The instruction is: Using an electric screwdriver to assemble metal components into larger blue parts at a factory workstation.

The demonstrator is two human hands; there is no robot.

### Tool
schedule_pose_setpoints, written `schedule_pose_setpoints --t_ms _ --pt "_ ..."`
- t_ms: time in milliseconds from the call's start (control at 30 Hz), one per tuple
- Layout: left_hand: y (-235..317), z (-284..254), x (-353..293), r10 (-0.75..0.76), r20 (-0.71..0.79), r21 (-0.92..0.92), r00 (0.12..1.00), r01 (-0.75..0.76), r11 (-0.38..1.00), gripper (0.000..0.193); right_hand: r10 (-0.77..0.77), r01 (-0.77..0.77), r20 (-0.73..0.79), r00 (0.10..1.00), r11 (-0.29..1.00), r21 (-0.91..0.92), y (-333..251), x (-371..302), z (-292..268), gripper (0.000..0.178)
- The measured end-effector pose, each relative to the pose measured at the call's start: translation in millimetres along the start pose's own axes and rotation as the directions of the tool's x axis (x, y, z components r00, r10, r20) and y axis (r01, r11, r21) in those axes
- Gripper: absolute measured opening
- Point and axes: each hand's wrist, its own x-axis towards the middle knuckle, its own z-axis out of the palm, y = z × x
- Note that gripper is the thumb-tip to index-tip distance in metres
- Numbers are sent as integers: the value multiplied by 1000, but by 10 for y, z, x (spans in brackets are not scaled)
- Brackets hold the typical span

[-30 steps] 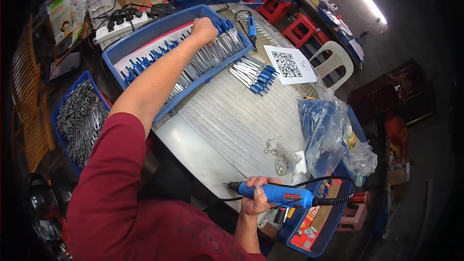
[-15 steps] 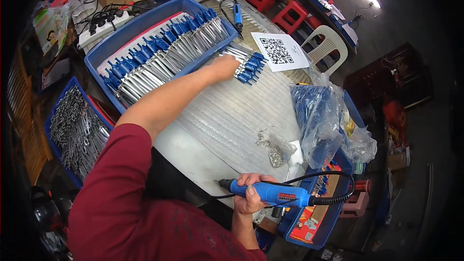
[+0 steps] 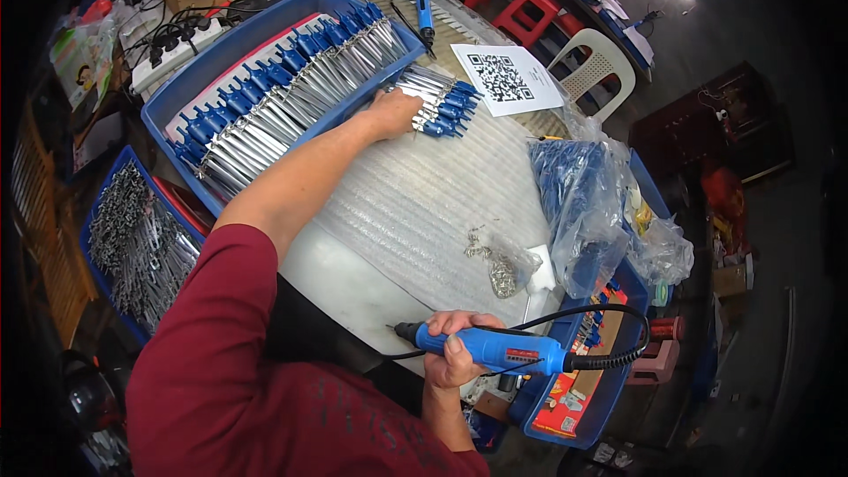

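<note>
Insp. note: your left hand [image 3: 395,113] is at the pile of blue-ended rods [image 3: 446,108], fingers curled down over the metal part; can't tell if any rod is gripped, b/c the hand hides the contact. The pile lies on the foam sheet [image 3: 424,199], just beside the rod-filled blue tray [image 3: 230,51], blue ends facing right. Your right hand [image 3: 455,355] is wrapped round the blue power driver [image 3: 503,350], tip pointing left nr. the bench's near edge. Risks, in my judgement: rods lie close & overlap, so lifting one could drag neighbours or skew the pile. The driver's black cable [image 3: 609,360] loops out right; a quick swing could snag it or tug your aim off. The bag of small metal parts [image 3: 503,276] sits w/in the driver's reach; a careless sweep could spill it.
</note>
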Motion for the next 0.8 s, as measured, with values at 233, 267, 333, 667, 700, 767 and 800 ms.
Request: schedule_pose_setpoints --t_ms 233,267,333,667,700,767,800 --pt "4 -75 -134 17 65 -35 998 -14 999 15 -12 12 0 1000 1000 24 -18 -40 40 40" --pt "21 -76 -189 28 -3 -88 1000 -29 996 13 -14 14 -1 1000 1000 22 -26 -48 44 40" --pt "57 -72 -325 32 -72 -142 997 -42 989 12 -19 19 0 1000 1000 11 -43 -72 67 41" --pt "710 -213 -1958 -72 311 -872 948 315 376 15 -86 86 12 996 993 -78 -36 -105 35 41" --pt "772 -212 -2158 -87 391 -868 916 399 296 14 -106 108 24 994 990 -86 -36 -109 33 42" --pt "847 -103 -2507 -90 500 -851 861 508 134 15 -116 119 31 993 987 -106 -53 -118 61 43" --pt "916 -171 -2618 -111 559 -808 822 570 152 14 -111 113 24 994 987 -114 -63 -113 88 43"
